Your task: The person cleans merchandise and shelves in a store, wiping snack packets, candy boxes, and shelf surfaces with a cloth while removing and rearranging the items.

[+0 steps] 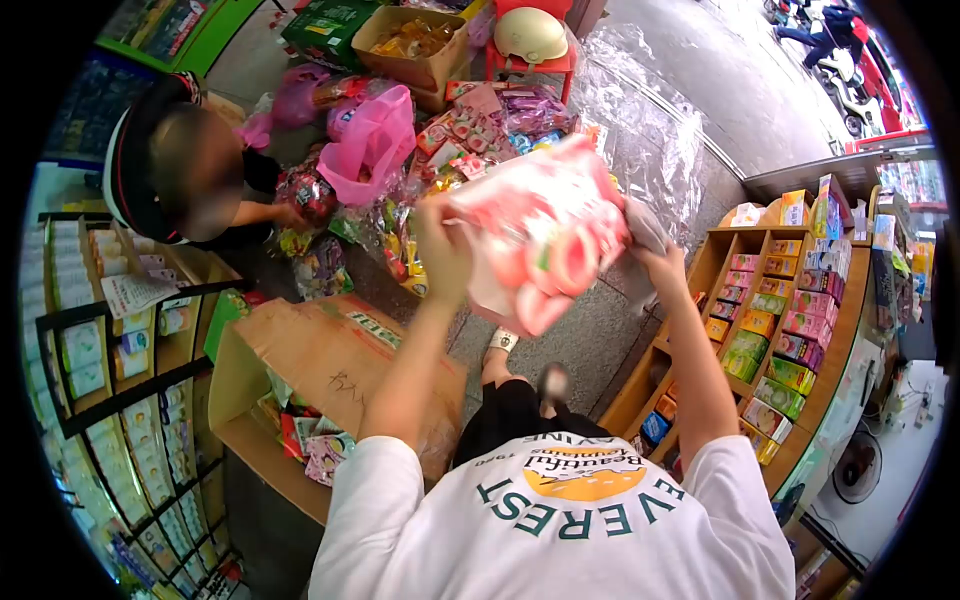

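**Big slippery pack in midair? Support the sides and mind the sag**

So here's the hold: the pink package (550, 240) is up off the floor (610, 320), out in front of the chest, tilted, with a hand at each side. The left hand (443, 255) is clamped on one side, though its fingertips are too blurred to make out. The right hand (662, 262) is pinching the opposite edge, with a small grey thing (646, 226) right by the fingers — can't tell what that is, or whether it's part of the wrapping.

My two cents: the film looks shiny, so I'd guess it slides and crumples easily. Take a decent fold of it plus some of the bulk, not just a skinny corner, and match the pull on both sides so nothing tears. The lower end looks heavy to me, so a palm underneath would beat squeezing harder.

Also, watch the clearance. The open cardboard box (310, 340) is below and to the left, the wooden shelf unit (735, 275) is on the right, and another person's hand (287, 216) is down among the packets — slow, level moves seem smart.
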`<act>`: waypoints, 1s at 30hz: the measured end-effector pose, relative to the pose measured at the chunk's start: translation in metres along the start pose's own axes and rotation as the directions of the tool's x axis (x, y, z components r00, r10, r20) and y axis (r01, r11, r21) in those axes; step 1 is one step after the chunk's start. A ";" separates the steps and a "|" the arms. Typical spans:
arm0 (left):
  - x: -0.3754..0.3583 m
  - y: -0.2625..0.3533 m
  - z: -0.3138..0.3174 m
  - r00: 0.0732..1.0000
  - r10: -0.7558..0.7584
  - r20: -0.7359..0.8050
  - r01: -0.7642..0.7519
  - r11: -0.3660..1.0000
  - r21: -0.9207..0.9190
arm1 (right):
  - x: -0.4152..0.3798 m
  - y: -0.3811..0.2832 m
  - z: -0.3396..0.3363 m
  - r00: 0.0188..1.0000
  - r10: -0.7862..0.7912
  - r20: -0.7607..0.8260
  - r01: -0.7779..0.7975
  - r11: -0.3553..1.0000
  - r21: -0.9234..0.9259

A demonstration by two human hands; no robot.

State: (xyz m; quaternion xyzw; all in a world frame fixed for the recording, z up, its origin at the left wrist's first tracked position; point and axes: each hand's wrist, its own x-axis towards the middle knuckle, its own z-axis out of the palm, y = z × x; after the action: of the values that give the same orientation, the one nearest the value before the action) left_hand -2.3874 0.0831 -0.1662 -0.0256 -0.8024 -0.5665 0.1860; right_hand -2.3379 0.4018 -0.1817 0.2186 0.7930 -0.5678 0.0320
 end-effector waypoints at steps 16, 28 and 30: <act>-0.213 0.153 -0.021 0.645 0.342 0.683 -0.541 0.836 0.093 | -0.158 0.125 -0.127 0.898 0.412 -0.155 -0.337 0.870 0.361; -0.297 -0.026 -0.008 0.695 -0.172 0.698 -0.466 0.631 0.620 | -0.411 0.196 -0.153 0.931 0.279 -0.236 -0.304 0.949 -0.079; -0.291 -0.037 -0.012 0.651 -0.192 0.735 -0.504 0.614 0.607 | -0.445 0.178 -0.144 0.885 0.310 -0.349 -0.357 0.931 -0.080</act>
State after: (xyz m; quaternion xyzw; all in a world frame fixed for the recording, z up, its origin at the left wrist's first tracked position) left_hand -2.1228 0.1081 -0.2910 -0.2491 -0.9586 -0.0818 -0.1110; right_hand -1.8399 0.4415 -0.1559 0.4409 0.7758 -0.4513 0.0114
